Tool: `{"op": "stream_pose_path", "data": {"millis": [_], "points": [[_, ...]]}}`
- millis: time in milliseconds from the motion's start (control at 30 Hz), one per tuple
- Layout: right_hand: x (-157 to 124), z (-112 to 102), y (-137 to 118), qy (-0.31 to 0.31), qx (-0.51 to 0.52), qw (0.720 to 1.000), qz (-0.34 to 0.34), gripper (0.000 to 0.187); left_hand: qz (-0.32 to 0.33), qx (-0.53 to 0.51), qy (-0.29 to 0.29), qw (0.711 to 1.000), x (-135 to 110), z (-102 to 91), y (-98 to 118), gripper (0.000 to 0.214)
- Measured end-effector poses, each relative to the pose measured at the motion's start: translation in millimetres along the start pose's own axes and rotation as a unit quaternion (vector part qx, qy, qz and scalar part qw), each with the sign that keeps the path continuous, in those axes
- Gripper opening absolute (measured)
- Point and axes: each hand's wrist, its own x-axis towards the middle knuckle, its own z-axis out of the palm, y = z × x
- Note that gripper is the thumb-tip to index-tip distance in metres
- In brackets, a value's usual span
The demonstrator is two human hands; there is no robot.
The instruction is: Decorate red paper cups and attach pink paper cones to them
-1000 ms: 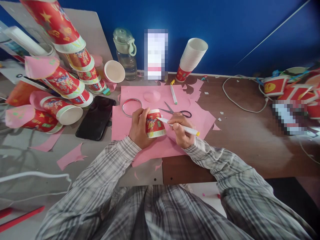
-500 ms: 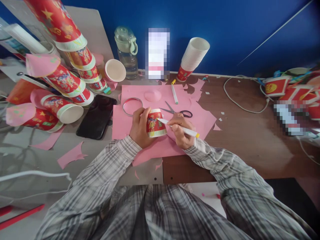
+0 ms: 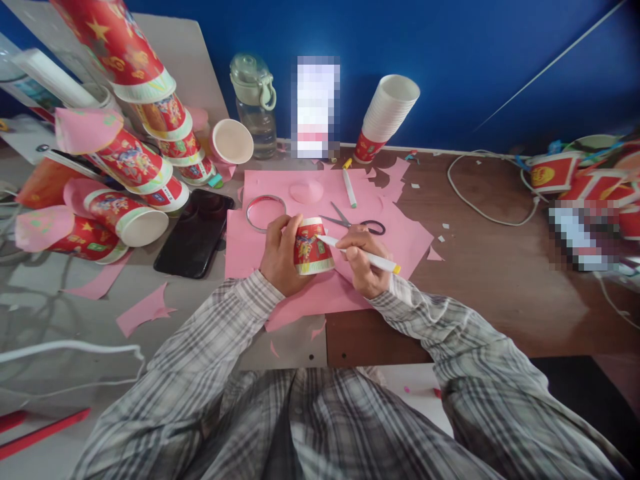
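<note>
My left hand (image 3: 283, 259) is wrapped round a red printed paper cup (image 3: 313, 250) from its left side, mouth rim down. Yellow-green marks run along the cup's white rim. In my right hand (image 3: 367, 261) is a white marker (image 3: 373, 257) with a yellow end, its tip at or very near the cup's printed side. Both hands are over a pink paper sheet (image 3: 400, 237). Just beyond them lie black-handled scissors (image 3: 373, 227), a roll of tape (image 3: 249, 217) and a second marker (image 3: 349, 188) with a green tip end.
Stacked decorated cups (image 3: 165, 120) rise at the left, beside a black phone (image 3: 195, 233). A water bottle (image 3: 255, 113) and a stack of cups (image 3: 390, 110) stand by the blue wall. A white cable (image 3: 453, 183) and more red cups (image 3: 555, 172) are at right. Pink scraps (image 3: 145, 310) lie about.
Hardly anything differs. The marker tip and the cup have shifted very slightly to the right in view; both hands keep the same hold.
</note>
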Motion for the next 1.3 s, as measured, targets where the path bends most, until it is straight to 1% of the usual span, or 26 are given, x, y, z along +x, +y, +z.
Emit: {"op": "stream_pose_path", "data": {"millis": [133, 300, 433, 533, 600, 800, 900, 967, 1067, 1133, 1300], "points": [[-0.9, -0.2, 0.0, 0.001, 0.001, 0.999, -0.04, 0.053, 0.005, -0.003, 0.004, 1.0, -0.4, 0.0, -0.5, 0.083], [0.6, -0.1, -1.0, 0.02, -0.016, 0.994, -0.106, 0.04, 0.001, -0.009, 0.006, 1.0, -0.8, -0.4, -0.5, 0.08], [1.9, 0.4, -3.3, 0.019, -0.018, 0.992, -0.126, 0.039, 0.004, -0.007, 0.005, 1.0, -0.8, -0.5, -0.1, 0.082], [2.9, 0.2, -5.6, 0.031, -0.018, 0.989, -0.143, 0.035, 0.0, -0.007, 0.006, 1.0, -0.8, -0.5, 0.3, 0.082], [3.6, 0.0, -7.2, 0.039, -0.018, 0.99, -0.137, 0.034, -0.003, -0.005, 0.002, 1.0, -0.7, -0.5, 0.6, 0.081], [5.0, 0.4, -9.7, 0.033, -0.023, 0.995, -0.095, 0.048, 0.003, 0.004, -0.003, 1.0, -0.8, -0.5, 1.0, 0.081], [5.2, 0.5, -9.9, 0.032, -0.027, 0.996, -0.078, 0.052, 0.003, 0.003, -0.005, 1.0, -0.8, -0.8, 1.0, 0.082], [4.9, 0.6, -9.5, 0.032, -0.023, 0.996, -0.083, 0.05, 0.005, 0.004, -0.006, 1.0, -0.7, -1.1, 1.2, 0.082], [3.7, 0.5, -8.0, 0.041, -0.011, 0.992, -0.116, 0.041, 0.003, 0.007, -0.007, 1.0, -0.4, -1.6, 1.8, 0.082], [2.6, 0.2, -6.6, 0.041, -0.009, 0.991, -0.125, 0.036, 0.001, 0.008, -0.01, 1.0, -0.2, -1.8, 2.2, 0.082], [1.8, 0.2, -5.9, 0.024, -0.003, 0.993, -0.113, 0.039, 0.005, 0.007, -0.003, 1.0, -0.3, -1.0, 1.3, 0.082]]}}
